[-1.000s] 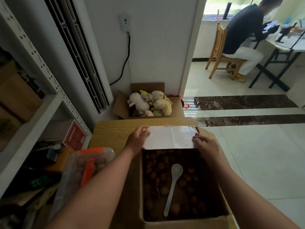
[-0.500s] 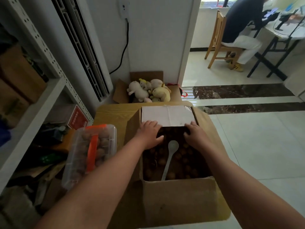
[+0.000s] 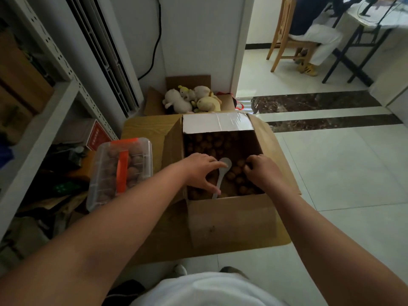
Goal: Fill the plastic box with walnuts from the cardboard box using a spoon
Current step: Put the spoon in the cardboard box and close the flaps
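A big cardboard box (image 3: 231, 219) is sitting open on the wooden bench (image 3: 141, 129) in the middle of the frame. It is holding lots of brown walnuts (image 3: 212, 142), and a white spoon (image 3: 221, 177) is lying on top of them. The left hand (image 3: 198, 171) is reaching in with fingers spread wide, touching the spoon. The right hand (image 3: 262, 171) is resting on the nuts with fingers curled; I cannot tell if it is holding one. To the left, a clear plastic box (image 3: 106, 168) is holding walnuts too. At the upper middle, a smaller box (image 3: 187, 81) is holding soft toys (image 3: 187, 100).
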The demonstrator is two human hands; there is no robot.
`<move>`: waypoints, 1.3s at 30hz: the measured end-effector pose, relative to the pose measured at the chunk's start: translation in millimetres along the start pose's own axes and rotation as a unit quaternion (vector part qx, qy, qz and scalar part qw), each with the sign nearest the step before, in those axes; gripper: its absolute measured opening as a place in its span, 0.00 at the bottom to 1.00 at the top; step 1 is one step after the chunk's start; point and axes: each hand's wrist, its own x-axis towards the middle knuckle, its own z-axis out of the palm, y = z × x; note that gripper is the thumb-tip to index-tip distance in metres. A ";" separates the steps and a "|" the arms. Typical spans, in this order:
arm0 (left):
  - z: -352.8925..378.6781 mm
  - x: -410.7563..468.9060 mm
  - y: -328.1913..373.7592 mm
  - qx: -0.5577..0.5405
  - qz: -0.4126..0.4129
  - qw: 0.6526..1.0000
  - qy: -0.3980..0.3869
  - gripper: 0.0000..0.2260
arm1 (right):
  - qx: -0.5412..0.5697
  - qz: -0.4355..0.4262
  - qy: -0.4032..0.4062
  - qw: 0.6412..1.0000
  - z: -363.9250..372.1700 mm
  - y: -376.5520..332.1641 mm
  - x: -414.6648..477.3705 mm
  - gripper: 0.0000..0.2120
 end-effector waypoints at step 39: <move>21.2 -22.6 -60.0 -0.174 -0.116 0.965 0.159 0.52 | -0.074 -0.171 -0.064 0.980 -18.5 -15.2 19.2 0.25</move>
